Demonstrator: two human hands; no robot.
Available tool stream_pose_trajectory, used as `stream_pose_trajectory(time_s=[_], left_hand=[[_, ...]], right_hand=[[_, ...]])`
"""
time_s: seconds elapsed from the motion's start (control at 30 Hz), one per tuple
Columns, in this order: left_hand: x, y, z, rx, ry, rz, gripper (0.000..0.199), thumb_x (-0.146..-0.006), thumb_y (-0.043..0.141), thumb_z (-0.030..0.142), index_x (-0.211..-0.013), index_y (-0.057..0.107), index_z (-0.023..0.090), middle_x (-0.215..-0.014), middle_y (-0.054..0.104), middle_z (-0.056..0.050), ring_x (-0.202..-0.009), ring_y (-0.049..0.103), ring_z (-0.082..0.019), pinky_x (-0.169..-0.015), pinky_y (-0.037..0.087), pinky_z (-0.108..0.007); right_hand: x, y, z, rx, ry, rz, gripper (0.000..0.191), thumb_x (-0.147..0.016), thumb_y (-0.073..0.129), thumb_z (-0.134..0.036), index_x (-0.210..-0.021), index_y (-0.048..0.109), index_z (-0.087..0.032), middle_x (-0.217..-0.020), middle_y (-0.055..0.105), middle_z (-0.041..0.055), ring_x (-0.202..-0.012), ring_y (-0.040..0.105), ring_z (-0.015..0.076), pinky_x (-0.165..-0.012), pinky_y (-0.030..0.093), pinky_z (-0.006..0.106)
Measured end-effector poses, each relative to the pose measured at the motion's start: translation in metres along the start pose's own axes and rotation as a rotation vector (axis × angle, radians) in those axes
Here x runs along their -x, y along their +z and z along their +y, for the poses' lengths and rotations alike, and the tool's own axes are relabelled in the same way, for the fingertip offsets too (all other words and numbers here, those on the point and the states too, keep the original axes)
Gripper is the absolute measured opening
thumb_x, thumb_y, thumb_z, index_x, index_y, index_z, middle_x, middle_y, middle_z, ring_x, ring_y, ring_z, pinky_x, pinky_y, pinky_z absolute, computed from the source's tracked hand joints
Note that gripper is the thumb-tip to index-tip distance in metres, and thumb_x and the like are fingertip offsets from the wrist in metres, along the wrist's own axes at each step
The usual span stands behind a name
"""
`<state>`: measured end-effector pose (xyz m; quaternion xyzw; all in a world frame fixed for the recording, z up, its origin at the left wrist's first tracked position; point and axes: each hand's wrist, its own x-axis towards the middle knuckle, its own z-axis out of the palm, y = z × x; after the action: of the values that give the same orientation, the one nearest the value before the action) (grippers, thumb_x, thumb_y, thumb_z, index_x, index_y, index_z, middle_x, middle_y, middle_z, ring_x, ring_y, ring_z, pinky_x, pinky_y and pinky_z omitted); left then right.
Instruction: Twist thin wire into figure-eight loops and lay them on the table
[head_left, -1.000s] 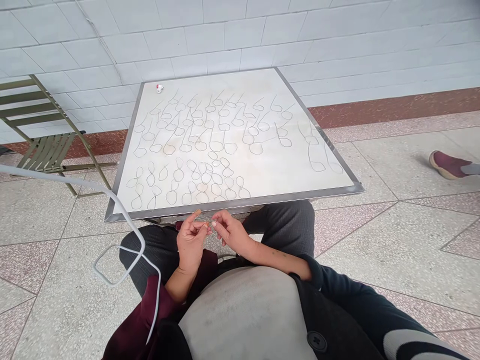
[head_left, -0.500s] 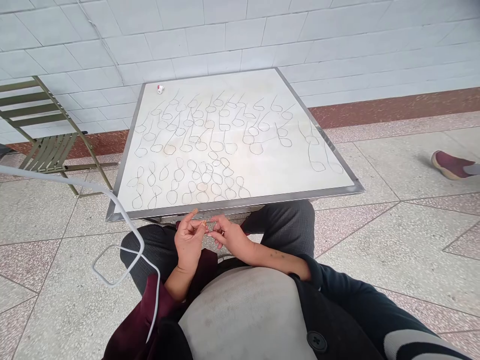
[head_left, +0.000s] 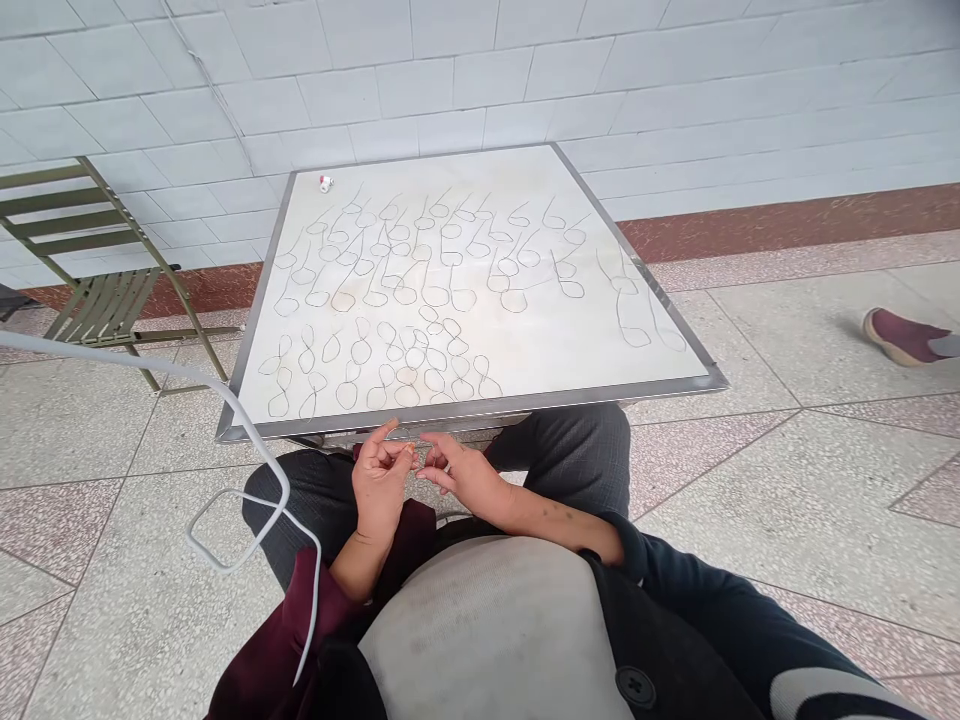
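My left hand is held over my lap, just in front of the table's near edge. Its thumb and forefinger are pinched together on something thin and tiny that I cannot make out. Close beside it, my right hand has its thumb and forefinger apart, with the fingers bent toward the left fingertips. Beyond both hands, many thin dark wire loops lie on the white table. The nearer ones are twisted into figure-eights; several farther ones are single loops with a straight tail.
A small red-and-white object sits at the table's far left corner. A green slatted folding chair stands at left. A white cable hangs in front at left. A person's shoe is on the floor at right. Behind is a tiled wall.
The right thumb and forefinger have spread a little farther apart and drawn slightly away from the left fingertips. The left hand keeps its pinch. The view has shifted slightly.
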<state>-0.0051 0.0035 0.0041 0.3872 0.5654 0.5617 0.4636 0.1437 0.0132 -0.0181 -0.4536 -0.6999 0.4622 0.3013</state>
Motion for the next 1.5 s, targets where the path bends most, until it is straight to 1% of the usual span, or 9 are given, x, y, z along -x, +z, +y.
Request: stream_pose_trajectory(time_s=[0.1, 0.3, 0.53, 0.7, 0.8, 0.93, 1.2, 1.3, 1.5], left_hand=[[-0.001, 0.0, 0.001, 0.032, -0.024, -0.006, 0.05, -0.073, 0.073, 0.025, -0.121, 0.059, 0.018, -0.073, 0.066, 0.002, -0.063, 0.063, -0.011, -0.067, 0.052, -0.025], [0.001, 0.002, 0.005, 0.057, -0.054, -0.019, 0.048, -0.072, 0.074, 0.026, -0.117, 0.061, 0.017, -0.072, 0.067, 0.002, -0.062, 0.063, -0.012, -0.067, 0.052, -0.025], [0.001, 0.001, 0.005, 0.041, -0.049, -0.017, 0.048, -0.072, 0.073, 0.025, -0.117, 0.061, 0.018, -0.072, 0.067, 0.002, -0.064, 0.064, -0.012, -0.067, 0.052, -0.024], [-0.001, 0.001, 0.003, 0.064, -0.051, -0.02, 0.051, -0.073, 0.074, 0.025, -0.121, 0.059, 0.018, -0.074, 0.067, 0.002, -0.063, 0.064, -0.011, -0.068, 0.052, -0.025], [-0.001, 0.001, 0.004, 0.096, -0.067, -0.035, 0.053, -0.072, 0.075, 0.026, -0.122, 0.058, 0.018, -0.076, 0.068, 0.001, -0.064, 0.064, -0.012, -0.067, 0.053, -0.026], [-0.001, 0.001, 0.006, 0.137, -0.076, -0.07, 0.054, -0.073, 0.074, 0.028, -0.123, 0.056, 0.018, -0.077, 0.068, 0.0, -0.068, 0.065, -0.013, -0.067, 0.054, -0.026], [-0.001, -0.001, 0.005, 0.143, -0.064, -0.129, 0.05, -0.08, 0.069, 0.031, -0.126, 0.054, 0.018, -0.092, 0.071, -0.006, -0.084, 0.068, -0.018, -0.074, 0.055, -0.031], [-0.001, -0.001, 0.005, 0.14, -0.065, -0.13, 0.05, -0.08, 0.069, 0.031, -0.126, 0.054, 0.018, -0.098, 0.071, -0.008, -0.085, 0.068, -0.018, -0.075, 0.055, -0.031], [-0.002, -0.001, 0.007, 0.116, -0.04, -0.115, 0.054, -0.076, 0.073, 0.03, -0.125, 0.056, 0.018, -0.093, 0.071, -0.006, -0.079, 0.066, -0.016, -0.073, 0.055, -0.03]], right_hand=[[0.0, -0.004, 0.0, 0.038, -0.068, 0.012, 0.039, -0.088, 0.062, -0.031, -0.125, 0.05, -0.023, -0.095, 0.067, 0.0027, -0.064, 0.063, 0.0113, -0.065, 0.052, 0.027], [-0.001, -0.003, 0.002, 0.055, -0.076, 0.032, 0.032, -0.088, 0.062, -0.032, -0.118, 0.053, -0.023, -0.086, 0.068, 0.0001, -0.054, 0.057, 0.0089, -0.061, 0.049, 0.025], [-0.002, 0.0, 0.004, 0.124, -0.084, 0.052, 0.032, -0.088, 0.062, -0.033, -0.116, 0.053, -0.02, -0.082, 0.067, 0.0015, -0.061, 0.062, 0.0129, -0.061, 0.049, 0.026], [-0.002, -0.007, 0.0, 0.19, -0.159, 0.062, 0.048, -0.083, 0.068, -0.038, -0.125, 0.05, -0.022, -0.097, 0.064, 0.0051, -0.073, 0.064, 0.0157, -0.068, 0.053, 0.03], [-0.002, -0.011, -0.004, 0.209, -0.22, 0.081, 0.044, -0.084, 0.067, -0.037, -0.124, 0.053, -0.023, -0.105, 0.061, 0.0065, -0.073, 0.063, 0.0144, -0.07, 0.055, 0.03], [-0.002, -0.013, -0.005, 0.213, -0.255, 0.107, 0.034, -0.088, 0.063, -0.034, -0.119, 0.056, -0.023, -0.102, 0.061, 0.0051, -0.074, 0.063, 0.0135, -0.07, 0.055, 0.028], [-0.002, -0.018, -0.005, 0.29, -0.278, 0.216, 0.034, -0.087, 0.064, -0.037, -0.117, 0.058, -0.023, -0.099, 0.065, 0.0054, -0.07, 0.063, 0.0144, -0.063, 0.055, 0.027], [-0.002, -0.02, -0.005, 0.308, -0.286, 0.24, 0.035, -0.087, 0.064, -0.038, -0.118, 0.058, -0.023, -0.099, 0.065, 0.0055, -0.069, 0.063, 0.0143, -0.064, 0.055, 0.028], [-0.002, -0.022, -0.008, 0.365, -0.327, 0.274, 0.037, -0.087, 0.062, -0.042, -0.118, 0.059, -0.023, -0.096, 0.067, 0.0056, -0.073, 0.064, 0.0156, -0.069, 0.055, 0.029]])
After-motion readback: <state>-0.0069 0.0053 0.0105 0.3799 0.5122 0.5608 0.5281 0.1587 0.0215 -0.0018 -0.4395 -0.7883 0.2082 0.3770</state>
